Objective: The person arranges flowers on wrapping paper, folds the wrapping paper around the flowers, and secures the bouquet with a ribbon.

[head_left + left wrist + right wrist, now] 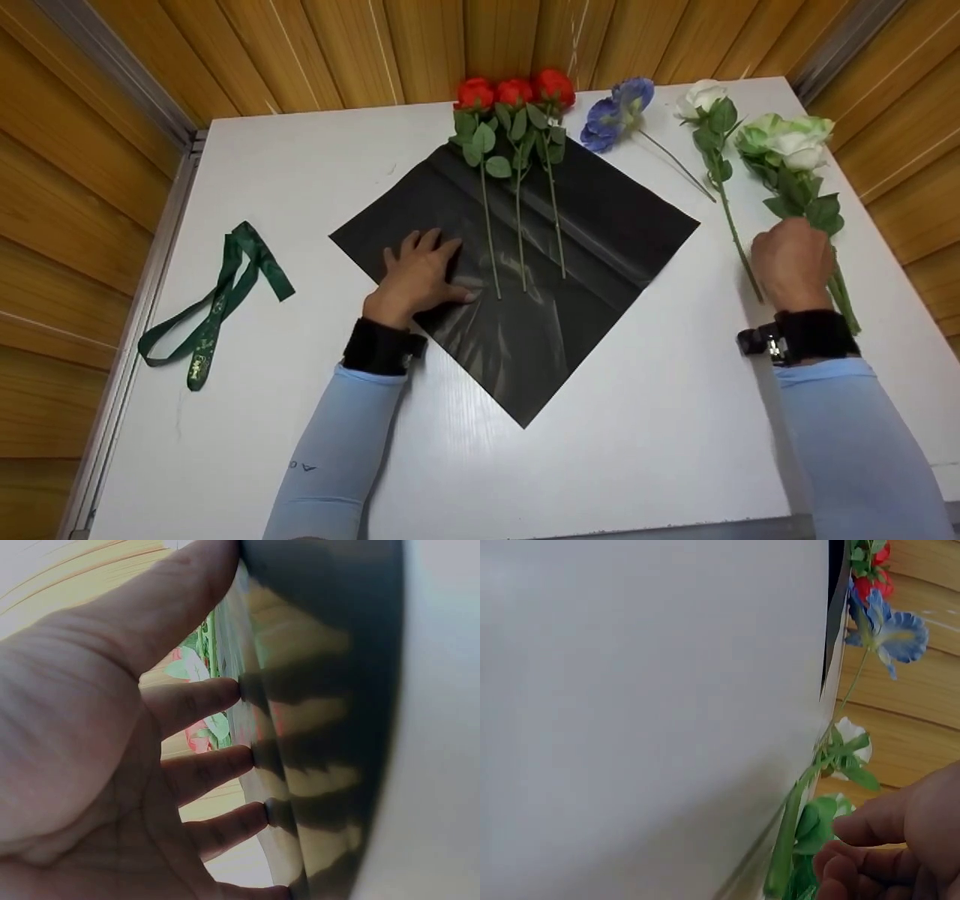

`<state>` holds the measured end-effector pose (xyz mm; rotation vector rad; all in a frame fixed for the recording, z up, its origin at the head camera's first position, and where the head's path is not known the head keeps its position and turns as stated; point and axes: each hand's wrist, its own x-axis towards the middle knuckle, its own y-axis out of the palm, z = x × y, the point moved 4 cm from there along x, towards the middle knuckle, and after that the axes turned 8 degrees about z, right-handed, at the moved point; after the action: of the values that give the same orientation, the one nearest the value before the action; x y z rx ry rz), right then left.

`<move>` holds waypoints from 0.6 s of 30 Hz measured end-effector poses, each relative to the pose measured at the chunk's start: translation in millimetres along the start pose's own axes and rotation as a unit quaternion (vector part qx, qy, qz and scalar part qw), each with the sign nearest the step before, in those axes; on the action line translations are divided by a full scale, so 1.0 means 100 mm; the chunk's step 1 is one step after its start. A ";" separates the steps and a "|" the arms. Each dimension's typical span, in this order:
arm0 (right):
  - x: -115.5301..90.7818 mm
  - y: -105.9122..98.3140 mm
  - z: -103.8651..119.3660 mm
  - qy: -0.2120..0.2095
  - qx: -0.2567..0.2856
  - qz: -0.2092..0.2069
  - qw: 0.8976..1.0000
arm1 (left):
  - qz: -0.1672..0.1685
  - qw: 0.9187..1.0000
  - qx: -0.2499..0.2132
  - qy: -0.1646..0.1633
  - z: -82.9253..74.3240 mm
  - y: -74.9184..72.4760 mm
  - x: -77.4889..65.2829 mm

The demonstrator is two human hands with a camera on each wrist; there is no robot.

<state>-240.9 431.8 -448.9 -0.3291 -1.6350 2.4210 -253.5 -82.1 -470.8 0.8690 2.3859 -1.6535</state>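
My left hand (420,274) rests on the left part of a black wrapping sheet (600,292), fingers spread. In the left wrist view its fingertips touch the shiny sheet (322,712). Three red roses (514,94) lie on the sheet, their heads past its far corner. At the right, my right hand (793,262) is over the stems of the green-and-white flowers (799,142), fingers curled. The right wrist view has the thumb and fingers right by green leaves (817,829); I cannot tell whether they grip a stem. A single white rose (703,97) lies just left of that hand.
A blue-purple flower (615,112) on a thin stem lies right of the red roses. On the left of the white table (225,457) is a looped dark green ribbon (217,300) with gold print. Wood-look panels (337,52) border the table behind and at both sides.
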 end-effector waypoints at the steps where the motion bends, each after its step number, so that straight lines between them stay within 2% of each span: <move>1: 0.00 -0.02 -0.05 0.012 -0.008 0.018 1.000 | 0.001 1.000 -0.001 0.000 0.00 0.00 0.00; 6: 0.01 -0.08 -0.26 0.092 -0.050 0.094 0.990 | 0.006 1.000 -0.003 -0.003 0.00 0.01 0.00; 8: 0.02 -0.09 -0.32 0.111 -0.068 0.113 0.985 | 0.007 1.000 -0.002 -0.004 0.00 0.01 0.00; 12: 0.03 -0.11 -0.39 0.111 -0.097 0.135 0.980 | 0.007 1.000 -0.002 -0.004 0.00 0.01 0.00; 18: 0.03 -0.12 -0.44 0.095 -0.092 0.141 0.981 | 0.007 1.000 -0.006 -0.003 0.00 0.01 0.00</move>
<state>-230.6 476.1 -454.3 -0.8477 -1.8343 2.3392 -253.2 -82.0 -471.6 0.8764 2.3785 -1.6318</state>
